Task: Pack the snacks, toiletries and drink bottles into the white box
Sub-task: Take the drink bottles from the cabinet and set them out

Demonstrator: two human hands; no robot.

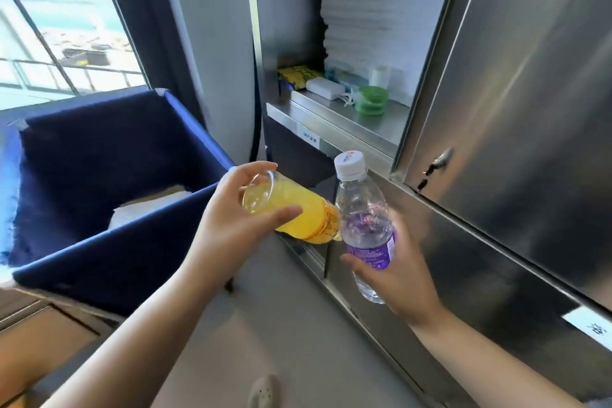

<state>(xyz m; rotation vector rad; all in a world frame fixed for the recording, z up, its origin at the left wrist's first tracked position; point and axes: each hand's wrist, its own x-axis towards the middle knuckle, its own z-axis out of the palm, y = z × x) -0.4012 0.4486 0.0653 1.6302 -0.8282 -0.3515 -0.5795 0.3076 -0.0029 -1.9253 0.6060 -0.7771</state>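
Left hand (228, 228): grasping a juice bottle (291, 209), thumb on the near side, fingers curled over the top. The bottle lies tipped nearly flat, clear base toward me, neck pointing away to the right. Yellow drink inside, orange label near the far end.

Right hand (407, 278): grasping a water bottle (364, 212) round its lower half, thumb across the purple label. The bottle stands close to upright, leaning a little left, white cap (349, 164) on top.

The two bottles meet between my hands. The juice bottle's far end touches the water bottle's side, or passes just behind it; I cannot tell which.

Left of the left hand: a dark blue bin (109, 242), open at the top, something white (149, 205) lying at the bottom.

Beyond both hands, higher up: a steel shelf (347, 122) holding a yellow packet (298, 76), a small white case (324, 88), stacked green tubs (372, 99) and, behind them, a pile of folded white towels (371, 10).

Right of the right hand: a steel cabinet door (530, 109), close by.
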